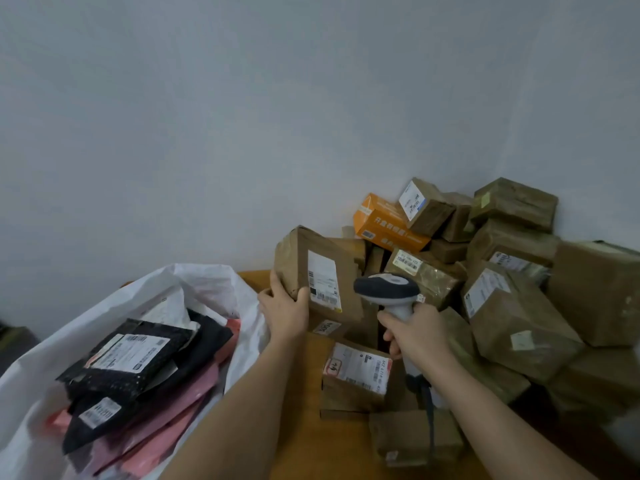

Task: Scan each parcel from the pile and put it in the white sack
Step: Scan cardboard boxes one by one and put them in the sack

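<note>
Parcel (318,271) stands tilted at the pile's left edge, gripped by the left hand (285,311); the right hand (414,336) clasps the scanner (386,289). Best aim squarely at its label, then swing left into the sack (194,289).

The sack (52,348) sits left of the table (301,427), with mailers (138,362) stacked inside. The parcel pile (502,299) fills the table's right and back, apparently against the wall (242,116). A held parcel (320,275) stands between sack and pile, the scanner (388,289) just right of it.
</note>
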